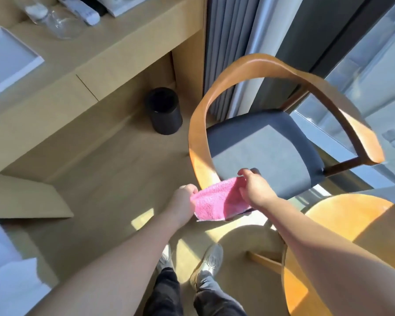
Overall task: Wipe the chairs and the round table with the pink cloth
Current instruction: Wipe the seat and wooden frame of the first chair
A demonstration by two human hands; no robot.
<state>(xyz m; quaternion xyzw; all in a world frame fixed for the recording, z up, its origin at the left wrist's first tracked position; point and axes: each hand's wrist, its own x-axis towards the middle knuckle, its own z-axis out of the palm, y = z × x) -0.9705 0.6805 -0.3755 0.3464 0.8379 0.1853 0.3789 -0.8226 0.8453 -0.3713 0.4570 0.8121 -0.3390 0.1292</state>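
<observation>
Two hands point(217, 192) grip one pink cloth point(217, 202) — one chair point(260, 142).

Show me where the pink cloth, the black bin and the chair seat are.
pink cloth point(217, 201): head view, middle of the towel.
black bin point(167, 117): head view, its outer side wall.
chair seat point(267, 151): head view, centre of the dark cushion.

Two hands are seen, the left point(183, 199) and the right point(254, 188). One pink cloth point(217, 202) is counted, one chair point(267, 142), one round table point(342, 215), one black bin point(164, 110), one counter point(96, 60), one white tray point(9, 60), one clear bottle point(55, 21) and two shoes point(211, 258).
</observation>
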